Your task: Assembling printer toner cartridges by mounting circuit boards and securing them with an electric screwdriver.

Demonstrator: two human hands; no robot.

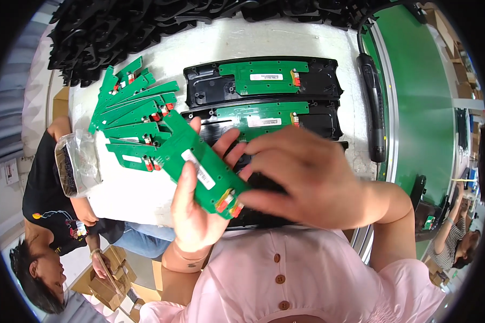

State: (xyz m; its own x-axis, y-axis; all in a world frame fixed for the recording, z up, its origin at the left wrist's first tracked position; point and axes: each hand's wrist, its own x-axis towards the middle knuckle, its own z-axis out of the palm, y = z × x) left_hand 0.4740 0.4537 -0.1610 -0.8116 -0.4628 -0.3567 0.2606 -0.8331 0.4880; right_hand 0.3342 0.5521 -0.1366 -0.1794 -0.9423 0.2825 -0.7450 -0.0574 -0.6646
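My left hand [195, 232] grips a green circuit board [191, 161], tilted, its thumb on the face by a white label and its fingers behind the far edge. Red-and-white connectors sit at the board's near end. Over that end hovers my right hand [312, 180], blurred by motion, thumb and fingers apart around the board's right edge; whether it pinches anything is unclear. Behind my hands lie black plastic housings, the far one [320, 81] and the middle one [323, 121], each with a green board inside. More black plastic shows beneath my hands, mostly hidden.
Several green boards [132, 110] lie fanned out at the left. Black plastic parts [108, 37] are heaped along the back. A black electric screwdriver [373, 107] lies at the right. A clear container [78, 164] with small dark pieces stands left, beside a seated person [43, 215].
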